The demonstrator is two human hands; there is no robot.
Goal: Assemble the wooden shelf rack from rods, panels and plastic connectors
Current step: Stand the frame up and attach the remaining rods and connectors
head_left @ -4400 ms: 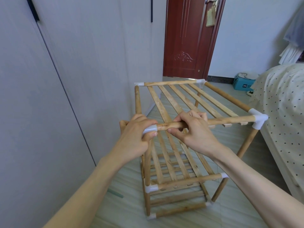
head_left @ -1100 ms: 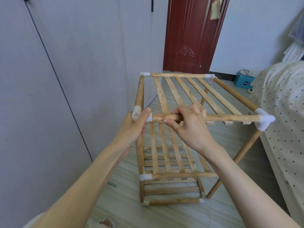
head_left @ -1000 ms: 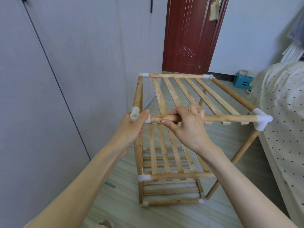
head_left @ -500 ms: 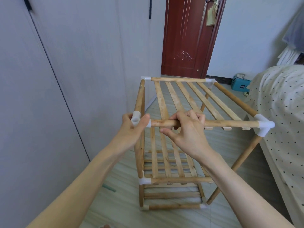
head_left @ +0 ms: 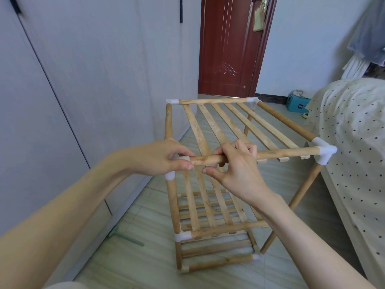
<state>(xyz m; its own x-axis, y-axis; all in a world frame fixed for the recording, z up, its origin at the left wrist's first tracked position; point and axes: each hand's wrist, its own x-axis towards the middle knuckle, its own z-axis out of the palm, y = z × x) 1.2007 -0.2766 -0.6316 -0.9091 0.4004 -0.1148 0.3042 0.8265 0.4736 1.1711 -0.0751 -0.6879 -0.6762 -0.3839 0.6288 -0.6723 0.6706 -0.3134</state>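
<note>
Last top corner, frame centre — left hand grips connector, right hand grasps rod; next, press rod home.

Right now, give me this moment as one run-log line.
stage: seating top front rod | left hand: grips near-left white connector | right hand: holds top front rod | rack: upright on floor

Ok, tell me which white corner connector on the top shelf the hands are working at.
The near-left connector, gripped by the left hand. The other three top corners stand untouched.
</note>
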